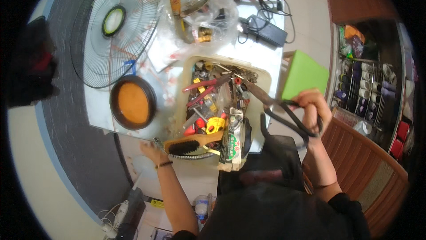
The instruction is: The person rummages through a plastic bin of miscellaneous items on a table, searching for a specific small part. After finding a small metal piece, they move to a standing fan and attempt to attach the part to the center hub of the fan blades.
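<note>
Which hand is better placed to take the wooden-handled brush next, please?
Probably the left hand: it is nearer to the wooden-handled brush, while the right hand holds the black-handled scissors.

Black-handled scissors (pixel 272 101), cream bin (pixel 265 81), red-handled pliers (pixel 215 82)

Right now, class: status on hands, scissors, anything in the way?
Right hand holding scissors, blades over bin. Left hand by bin's near-left corner, grip unclear. Red-handled pliers near blade tips.

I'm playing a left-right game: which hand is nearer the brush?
Left. The left hand is just left of the brush; the right hand, holding scissors, is farther right.
</note>
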Motion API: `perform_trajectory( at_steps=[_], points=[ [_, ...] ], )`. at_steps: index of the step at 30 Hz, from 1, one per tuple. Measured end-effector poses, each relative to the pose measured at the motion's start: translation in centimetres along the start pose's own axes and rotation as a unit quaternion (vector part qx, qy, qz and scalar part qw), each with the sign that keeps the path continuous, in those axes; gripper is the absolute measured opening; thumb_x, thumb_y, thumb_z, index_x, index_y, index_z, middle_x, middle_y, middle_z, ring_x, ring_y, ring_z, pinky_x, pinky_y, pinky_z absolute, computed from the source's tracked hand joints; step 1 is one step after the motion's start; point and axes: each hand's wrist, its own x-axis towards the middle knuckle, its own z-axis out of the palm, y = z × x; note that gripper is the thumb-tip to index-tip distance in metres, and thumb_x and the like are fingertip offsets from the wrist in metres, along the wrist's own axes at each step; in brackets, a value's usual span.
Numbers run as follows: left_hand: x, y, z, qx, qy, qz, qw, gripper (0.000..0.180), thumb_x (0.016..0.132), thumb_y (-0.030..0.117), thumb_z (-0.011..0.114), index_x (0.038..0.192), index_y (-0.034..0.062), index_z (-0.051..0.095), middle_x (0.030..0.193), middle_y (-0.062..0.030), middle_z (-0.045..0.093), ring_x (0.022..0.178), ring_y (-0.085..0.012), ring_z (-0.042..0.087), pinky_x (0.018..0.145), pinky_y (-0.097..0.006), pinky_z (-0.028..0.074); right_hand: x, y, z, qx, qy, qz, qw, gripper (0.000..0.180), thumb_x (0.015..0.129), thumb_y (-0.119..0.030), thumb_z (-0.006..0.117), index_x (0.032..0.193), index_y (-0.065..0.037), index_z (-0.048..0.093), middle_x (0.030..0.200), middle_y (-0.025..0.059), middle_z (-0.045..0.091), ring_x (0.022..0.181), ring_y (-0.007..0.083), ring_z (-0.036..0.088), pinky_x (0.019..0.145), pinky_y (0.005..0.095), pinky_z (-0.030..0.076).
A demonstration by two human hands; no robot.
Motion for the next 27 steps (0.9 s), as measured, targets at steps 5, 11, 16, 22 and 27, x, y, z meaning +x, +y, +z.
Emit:
perform_trajectory(
  at_steps=[5,11,16,22,27],
  points=[
    [-12.4,8.6,-4.4,-0.031,-0.130,0.370,0.919,0.020,0.089,0.000,0.055,0.108,0.0007,0.058,0.104,-0.0087,0.060,0.095,-0.0212,0.057,0.085,-0.030,0.045,-0.5,0.4,1.0,0.044,-0.011,-0.016,0.999,0.013,0.078,0.015,0.043,0.074,0.007,0.052,0.079,0.0150,0.055,0.066,0.0170,0.058,0.054,0.0262,0.054],
    [-16.7,14.4,7.9,0.138,-0.475,0.522,0.695,0.019,0.080,-0.003,0.061,0.098,0.0003,0.065,0.085,-0.0147,0.061,0.080,-0.0304,0.060,0.071,-0.036,0.048,1.4,0.4,0.5,-0.096,-0.102,-0.155,0.978,0.014,0.066,0.015,0.054,0.071,0.002,0.054,0.078,0.0115,0.059,0.064,0.0204,0.060,0.053,0.0319,0.048],
    [-16.3,13.3,15.0,0.364,-0.328,0.607,0.626,0.007,0.077,0.007,0.057,0.082,0.0045,0.063,0.082,-0.0087,0.052,0.081,-0.0266,0.055,0.070,-0.037,0.047,3.9,1.1,-0.4,-0.068,-0.215,-0.182,0.957,0.014,0.064,0.009,0.059,0.074,0.000,0.053,0.085,0.0117,0.058,0.067,0.0264,0.060,0.056,0.0341,0.050],
    [-16.4,13.5,14.5,0.412,-0.327,0.580,0.622,0.006,0.076,0.008,0.059,0.082,0.0061,0.061,0.085,-0.0076,0.052,0.088,-0.0268,0.052,0.075,-0.039,0.045,6.3,2.7,-0.8,-0.037,-0.295,-0.201,0.933,0.017,0.067,0.005,0.058,0.082,-0.001,0.052,0.089,0.0135,0.054,0.073,0.0309,0.059,0.060,0.0372,0.051],
    [-17.9,15.0,10.2,0.109,-0.304,0.405,0.855,0.009,0.082,-0.001,0.062,0.089,0.0020,0.057,0.098,-0.0071,0.060,0.090,-0.0212,0.056,0.081,-0.031,0.047,6.2,3.4,0.5,-0.068,-0.311,-0.227,0.920,0.013,0.073,-0.003,0.058,0.083,-0.002,0.052,0.085,0.0128,0.051,0.077,0.0300,0.058,0.061,0.0380,0.051]
  ],
)
